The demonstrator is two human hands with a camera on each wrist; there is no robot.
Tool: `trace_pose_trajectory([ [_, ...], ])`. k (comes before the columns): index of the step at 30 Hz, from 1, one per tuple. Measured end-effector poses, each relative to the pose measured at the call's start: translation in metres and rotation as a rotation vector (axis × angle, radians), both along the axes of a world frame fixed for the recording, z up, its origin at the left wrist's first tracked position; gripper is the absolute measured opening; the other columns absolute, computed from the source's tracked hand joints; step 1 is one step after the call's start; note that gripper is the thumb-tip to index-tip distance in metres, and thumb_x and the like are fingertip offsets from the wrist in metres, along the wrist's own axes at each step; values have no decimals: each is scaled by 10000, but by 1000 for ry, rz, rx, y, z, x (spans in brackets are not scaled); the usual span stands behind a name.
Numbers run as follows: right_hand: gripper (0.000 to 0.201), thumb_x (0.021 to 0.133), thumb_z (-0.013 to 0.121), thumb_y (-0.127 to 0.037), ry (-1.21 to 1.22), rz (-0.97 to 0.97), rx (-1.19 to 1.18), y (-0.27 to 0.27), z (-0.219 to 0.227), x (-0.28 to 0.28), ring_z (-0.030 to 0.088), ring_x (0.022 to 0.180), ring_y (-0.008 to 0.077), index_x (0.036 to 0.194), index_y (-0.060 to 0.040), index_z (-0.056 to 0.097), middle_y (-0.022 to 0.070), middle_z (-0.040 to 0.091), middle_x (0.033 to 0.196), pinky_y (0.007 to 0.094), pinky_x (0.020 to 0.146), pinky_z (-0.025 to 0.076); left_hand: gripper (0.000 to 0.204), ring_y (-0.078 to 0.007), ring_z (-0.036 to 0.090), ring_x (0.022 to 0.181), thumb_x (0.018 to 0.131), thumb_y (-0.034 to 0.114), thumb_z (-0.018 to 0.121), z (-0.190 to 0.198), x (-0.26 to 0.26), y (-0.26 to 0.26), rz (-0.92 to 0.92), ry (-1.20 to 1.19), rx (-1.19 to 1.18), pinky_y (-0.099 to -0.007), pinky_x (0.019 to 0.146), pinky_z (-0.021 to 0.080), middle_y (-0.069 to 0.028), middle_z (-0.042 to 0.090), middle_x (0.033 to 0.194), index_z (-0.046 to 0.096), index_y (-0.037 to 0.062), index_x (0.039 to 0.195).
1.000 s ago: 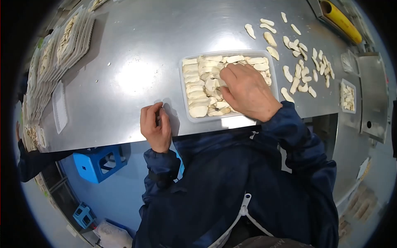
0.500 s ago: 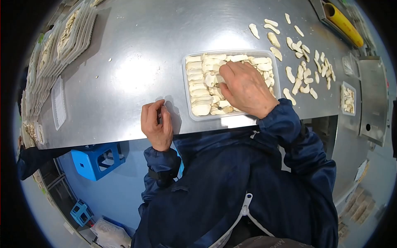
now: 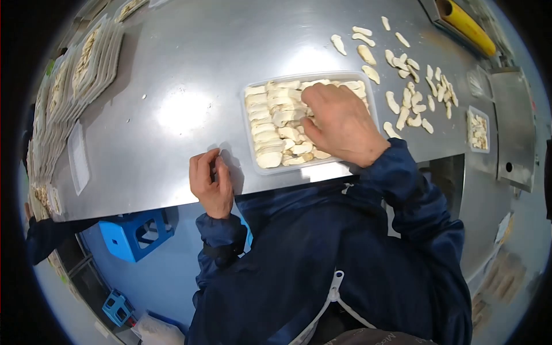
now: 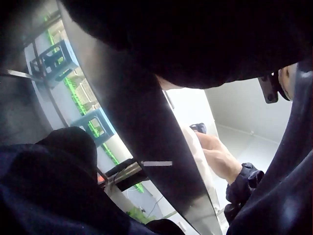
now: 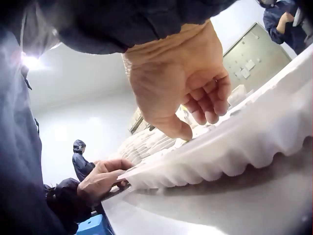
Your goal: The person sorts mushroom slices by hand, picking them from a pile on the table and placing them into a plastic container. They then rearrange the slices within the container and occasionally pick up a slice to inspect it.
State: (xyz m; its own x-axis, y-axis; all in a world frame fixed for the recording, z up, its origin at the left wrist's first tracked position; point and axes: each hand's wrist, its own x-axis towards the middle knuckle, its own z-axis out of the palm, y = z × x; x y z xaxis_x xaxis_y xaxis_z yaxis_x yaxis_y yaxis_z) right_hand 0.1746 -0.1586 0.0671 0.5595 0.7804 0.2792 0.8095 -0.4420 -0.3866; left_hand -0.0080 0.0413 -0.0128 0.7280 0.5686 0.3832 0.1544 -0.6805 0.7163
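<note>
Pale mushroom slices (image 3: pixel 267 137) lie in overlapping rows in a clear plastic tray (image 3: pixel 250 146) near the table's front edge. Over the tray's right half is the right hand (image 3: pixel 345 123), its fingertips pointing down among the slices. In the right wrist view, this hand (image 5: pixel 178 81) has bent fingers and a thumb set apart from them, low over the slices; no slice shows in its grip. The left hand (image 3: pixel 213 181) rests at the table edge left of the tray, fingers loosely curled and holding nothing. Part of the slices is hidden under the right hand.
Loose slices (image 3: pixel 415 103) are scattered right of the tray. A small filled tray (image 3: pixel 487 144) sits farther right, below a yellow roll (image 3: pixel 471 26). Stacked white trays (image 3: pixel 109 69) stand at the left, with a blue stool (image 3: pixel 118 238) beneath the table's edge.
The head view has shifted a little. Slices beside the right thumb lie differently and more of them show, while the hand stays over the tray. The left hand keeps its place at the edge.
</note>
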Motion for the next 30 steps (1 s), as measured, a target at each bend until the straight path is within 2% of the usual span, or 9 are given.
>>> trace_pose_trajectory([
  [4, 184, 821, 653, -102, -28, -292, 140, -63, 15, 45, 618, 808, 340, 978, -22, 601, 150, 625, 889, 444, 741, 486, 148, -205, 561, 718, 870, -36, 602, 3, 0, -1, -4, 41, -27, -297, 627, 456, -123, 588, 905, 659, -28, 1006],
  [6, 167, 836, 644, -131, -94, -469, -30, -102, 24, 80, 626, 800, 333, 961, -25, 614, 155, 627, 879, 428, 743, 495, 137, -195, 563, 731, 887, -35, 592, 2, 0, -1, -26, 14, -1, -287, 661, 463, -114, 586, 912, 660, -31, 1006],
  [9, 201, 846, 635, -165, -95, -468, -392, -143, 1, 120, 631, 823, 335, 979, -16, 615, 162, 634, 898, 419, 761, 498, 141, -190, 559, 731, 890, -37, 589, 1, 1, -1, -22, 25, 33, -281, 655, 459, -109, 584, 912, 662, -26, 1009],
  [12, 225, 854, 624, -185, 27, -277, -252, -132, -5, 117, 634, 851, 341, 999, -14, 615, 166, 639, 915, 415, 772, 501, 136, -185, 559, 732, 895, -28, 590, 3, 1, -2, -12, 43, 57, -279, 649, 455, -106, 583, 911, 664, -23, 1010],
  [16, 248, 847, 627, -209, 46, -254, -292, -106, -19, 117, 626, 887, 365, 1003, -17, 604, 182, 639, 957, 432, 797, 494, 131, -188, 566, 736, 907, -11, 588, 3, 2, -2, 1, 69, 68, -276, 642, 453, -107, 581, 923, 663, -23, 1013],
  [19, 219, 846, 613, -189, 78, -326, -328, -104, -19, 121, 615, 888, 383, 974, -12, 603, 189, 633, 952, 446, 798, 486, 133, -196, 573, 737, 908, -9, 585, 2, 1, -1, 4, 85, 65, -280, 638, 456, -112, 582, 931, 661, -23, 1017],
  [22, 200, 839, 603, -176, -42, -426, -307, -116, -27, 139, 611, 864, 389, 936, -1, 601, 189, 627, 941, 456, 775, 485, 136, -204, 580, 739, 908, -9, 584, -1, 1, 0, -7, 64, 71, -287, 634, 459, -115, 583, 933, 661, -23, 1019],
  [27, 288, 834, 614, -244, 36, -316, -110, -100, -28, 150, 638, 853, 377, 921, 30, 631, 206, 652, 917, 440, 771, 499, 139, -210, 583, 745, 901, -12, 583, 2, 1, -2, -1, 81, 70, -294, 636, 463, -116, 585, 934, 661, -21, 1017],
  [30, 420, 801, 607, -322, 165, -426, -304, -72, -20, 150, 635, 939, 406, 967, 61, 655, 254, 656, 1001, 455, 862, 494, 141, -204, 582, 742, 897, -16, 586, 3, 1, -2, 7, 80, 48, -290, 638, 463, -113, 585, 933, 661, -19, 1017],
])
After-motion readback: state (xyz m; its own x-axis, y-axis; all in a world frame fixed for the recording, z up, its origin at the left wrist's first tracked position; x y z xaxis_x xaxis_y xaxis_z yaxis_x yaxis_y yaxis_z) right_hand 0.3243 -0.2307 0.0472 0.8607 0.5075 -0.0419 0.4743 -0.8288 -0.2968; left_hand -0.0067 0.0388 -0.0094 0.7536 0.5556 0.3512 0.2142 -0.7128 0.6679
